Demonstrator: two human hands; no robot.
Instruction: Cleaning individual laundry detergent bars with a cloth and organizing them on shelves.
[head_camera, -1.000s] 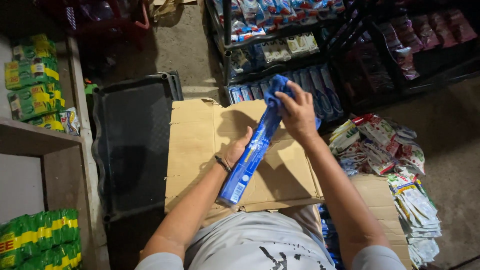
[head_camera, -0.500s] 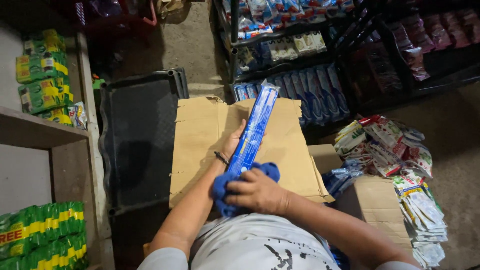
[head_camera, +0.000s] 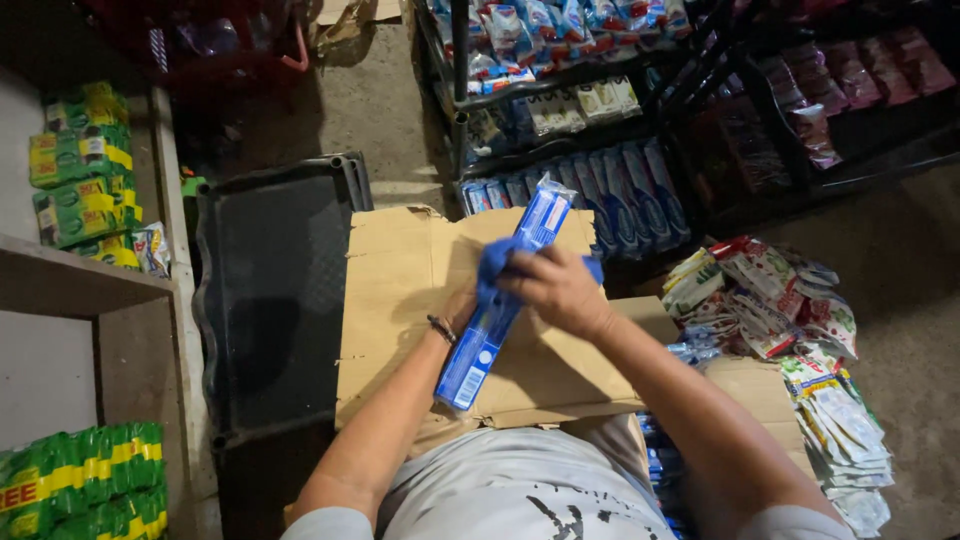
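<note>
Right hand (head_camera: 560, 290) slid its blue cloth (head_camera: 497, 262) up the packet (head_camera: 500, 305).

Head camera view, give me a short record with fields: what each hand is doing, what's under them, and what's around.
left hand: grips long blue packet from beneath
right hand: presses blue cloth against the packet
underneath: flattened cardboard box on the lap
left side: black plastic crate, green packs on wooden shelf
ahead: dark rack of blue packets
right floor: loose sachets
</note>
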